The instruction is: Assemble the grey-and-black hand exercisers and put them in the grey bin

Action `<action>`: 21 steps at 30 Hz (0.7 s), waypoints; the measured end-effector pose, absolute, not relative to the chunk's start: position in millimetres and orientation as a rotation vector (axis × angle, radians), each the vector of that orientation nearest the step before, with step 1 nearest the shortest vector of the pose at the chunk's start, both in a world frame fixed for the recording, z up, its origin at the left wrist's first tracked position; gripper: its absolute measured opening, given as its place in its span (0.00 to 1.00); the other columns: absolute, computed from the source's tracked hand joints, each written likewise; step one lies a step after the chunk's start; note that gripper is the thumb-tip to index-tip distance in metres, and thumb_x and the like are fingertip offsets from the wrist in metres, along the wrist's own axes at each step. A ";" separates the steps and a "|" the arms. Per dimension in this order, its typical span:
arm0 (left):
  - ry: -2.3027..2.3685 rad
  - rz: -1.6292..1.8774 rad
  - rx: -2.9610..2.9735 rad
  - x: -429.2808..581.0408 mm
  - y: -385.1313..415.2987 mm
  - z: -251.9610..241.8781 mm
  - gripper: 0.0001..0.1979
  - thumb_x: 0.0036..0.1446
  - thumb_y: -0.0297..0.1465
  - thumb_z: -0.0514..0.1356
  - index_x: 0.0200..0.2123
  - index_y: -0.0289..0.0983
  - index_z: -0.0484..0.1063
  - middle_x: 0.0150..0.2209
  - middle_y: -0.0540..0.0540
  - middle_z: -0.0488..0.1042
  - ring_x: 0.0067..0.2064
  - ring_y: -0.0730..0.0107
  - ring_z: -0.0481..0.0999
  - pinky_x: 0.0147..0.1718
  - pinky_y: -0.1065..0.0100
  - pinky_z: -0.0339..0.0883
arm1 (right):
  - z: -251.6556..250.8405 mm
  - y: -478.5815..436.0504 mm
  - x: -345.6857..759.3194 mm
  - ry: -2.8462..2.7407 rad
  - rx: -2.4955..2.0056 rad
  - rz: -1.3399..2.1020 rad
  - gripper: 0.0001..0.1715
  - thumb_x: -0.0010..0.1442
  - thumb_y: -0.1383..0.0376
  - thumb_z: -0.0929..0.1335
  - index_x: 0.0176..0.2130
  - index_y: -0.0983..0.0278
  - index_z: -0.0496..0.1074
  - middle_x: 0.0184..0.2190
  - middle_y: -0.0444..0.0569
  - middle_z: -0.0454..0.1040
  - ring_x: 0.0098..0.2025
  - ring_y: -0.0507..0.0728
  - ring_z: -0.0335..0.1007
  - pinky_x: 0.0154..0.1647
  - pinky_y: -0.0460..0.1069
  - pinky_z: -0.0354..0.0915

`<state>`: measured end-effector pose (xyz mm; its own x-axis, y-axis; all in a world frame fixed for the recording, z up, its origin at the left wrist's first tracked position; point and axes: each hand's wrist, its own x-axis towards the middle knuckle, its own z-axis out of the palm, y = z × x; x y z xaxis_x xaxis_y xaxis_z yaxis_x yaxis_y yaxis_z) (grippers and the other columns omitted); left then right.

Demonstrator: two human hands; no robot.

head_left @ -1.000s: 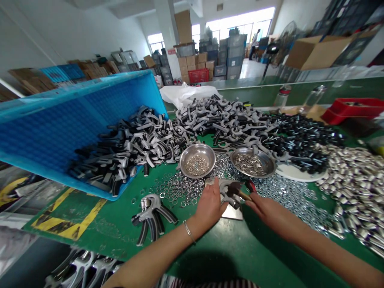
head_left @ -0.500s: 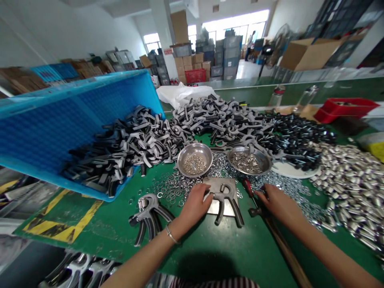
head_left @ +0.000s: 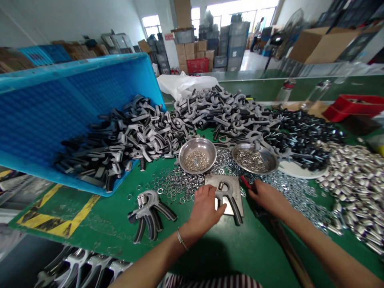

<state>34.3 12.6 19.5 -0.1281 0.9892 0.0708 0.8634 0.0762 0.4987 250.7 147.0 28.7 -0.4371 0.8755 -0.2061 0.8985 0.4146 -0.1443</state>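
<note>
A grey-and-black hand grip strengthener (head_left: 229,196) lies on a square metal plate (head_left: 238,188). My left hand (head_left: 205,208) is closed over its left handle, thumb toward me, hiding much of that handle. My right hand (head_left: 268,198) has its fingers closed at the red handle of a screwdriver (head_left: 244,182), beside the plate; the fingers hide the rest of the tool. Under my right wrist lies a hammer, its wooden handle (head_left: 289,250) running toward me. Left of my left hand, assembled grip strengtheners (head_left: 150,216) with springs rest on the green table.
Behind the plate stand a metal bowl of small parts (head_left: 183,160) and another with pins (head_left: 274,162). Loose washers (head_left: 171,184) spread around them. A tipped blue crate (head_left: 90,96) spills grip handles on the left. Black knobs (head_left: 303,136) and metal cylinders (head_left: 357,180) pile up right.
My left hand has shifted right and down over the grip strengthener's left handle. My right hand has moved left onto the screwdriver. The camera view has tilted slightly.
</note>
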 end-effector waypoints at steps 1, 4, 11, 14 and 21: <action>2.048 0.637 1.856 30.7 11.2 18.5 0.26 0.56 0.41 0.64 0.55 0.37 0.66 0.53 0.39 0.67 0.55 0.51 0.65 0.56 0.51 0.57 | 34.1 146.2 250.2 2.589 1.623 -0.392 0.10 0.63 0.60 0.65 0.40 0.64 0.68 0.33 0.58 0.79 0.35 0.63 0.78 0.32 0.51 0.62; 1.995 0.639 1.865 24.1 11.2 16.5 0.28 0.56 0.44 0.65 0.56 0.38 0.65 0.54 0.40 0.67 0.56 0.51 0.64 0.56 0.52 0.57 | 51.1 136.4 241.0 2.727 1.741 -0.941 0.12 0.63 0.55 0.64 0.42 0.60 0.63 0.32 0.53 0.79 0.33 0.62 0.78 0.32 0.52 0.67; 1.986 0.545 1.889 21.8 21.3 21.0 0.25 0.54 0.46 0.66 0.49 0.37 0.68 0.48 0.41 0.68 0.51 0.51 0.66 0.51 0.53 0.59 | 34.0 102.3 189.2 2.549 1.846 -2.066 0.18 0.65 0.45 0.62 0.41 0.56 0.59 0.36 0.53 0.81 0.33 0.63 0.79 0.35 0.56 0.74; 1.993 0.519 1.868 21.7 21.6 21.4 0.27 0.54 0.48 0.66 0.49 0.36 0.68 0.48 0.40 0.68 0.51 0.51 0.66 0.51 0.53 0.59 | 21.5 100.9 183.7 2.564 1.898 -2.015 0.19 0.65 0.44 0.62 0.40 0.56 0.60 0.34 0.52 0.81 0.32 0.63 0.80 0.35 0.56 0.75; 2.011 0.546 1.841 22.4 20.7 15.3 0.28 0.55 0.50 0.64 0.49 0.36 0.67 0.48 0.40 0.68 0.51 0.52 0.65 0.51 0.53 0.59 | 24.9 102.5 185.4 2.554 1.933 -2.010 0.18 0.66 0.45 0.61 0.41 0.56 0.58 0.35 0.53 0.81 0.30 0.62 0.79 0.34 0.55 0.74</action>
